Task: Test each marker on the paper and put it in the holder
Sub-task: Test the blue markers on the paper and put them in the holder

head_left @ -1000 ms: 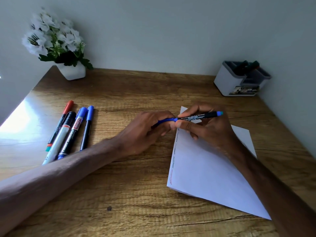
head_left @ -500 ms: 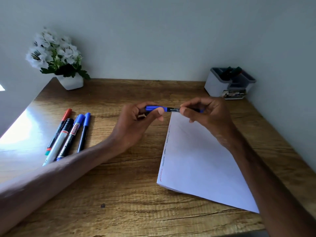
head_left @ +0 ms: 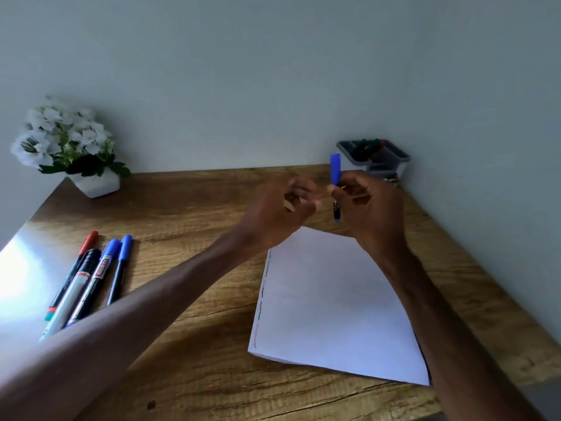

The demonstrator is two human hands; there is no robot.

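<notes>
Blue marker (head_left: 335,170) standing upright, cap up; your right hand (head_left: 368,208) pinching it mid-barrel. Holder (head_left: 391,170) sitting just beyond this hand, toward wall. Your left hand (head_left: 273,208) hovering beside, fingers loosely curled, holding nothing.

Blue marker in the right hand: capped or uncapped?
Capped, it seems: the marker stands upright in the right hand, its blue cap on top in line; the left hand is apart and holds nothing.

A white-flowered plant (head_left: 65,148) in its pot on the wooden desk (head_left: 188,208)
</notes>
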